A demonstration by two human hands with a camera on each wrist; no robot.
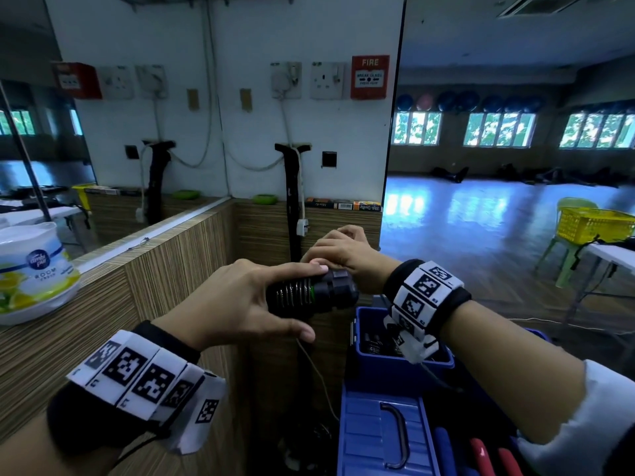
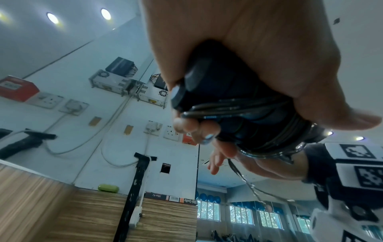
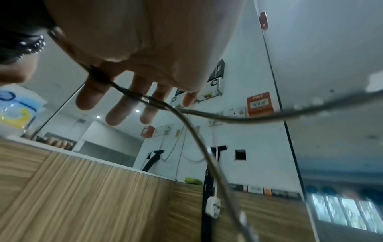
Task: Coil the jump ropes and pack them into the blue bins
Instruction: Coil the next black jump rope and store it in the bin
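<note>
My left hand (image 1: pixel 240 300) grips a pair of black jump rope handles (image 1: pixel 309 293), held level above the open blue bin (image 1: pixel 360 338). Several turns of thin steel cable are wound round the handles (image 2: pixel 207 85). My right hand (image 1: pixel 340 250) sits just beyond the handles' far end. The cable (image 3: pixel 207 147) runs across its loosely spread fingers (image 3: pixel 116 106) and looks pinched near the base of the forefinger. A loose length of cable (image 1: pixel 319 372) hangs below the handles. Dark coiled ropes lie inside the bin.
A blue lid with a metal handle (image 1: pixel 378 424) lies nearest me, red handles (image 1: pixel 488 455) beside it. An air freshener tub (image 1: pixel 34 273) stands on the wooden counter (image 1: pixel 137 286) at left. At right are a yellow basket (image 1: pixel 591 225) and a white table (image 1: pixel 611 255).
</note>
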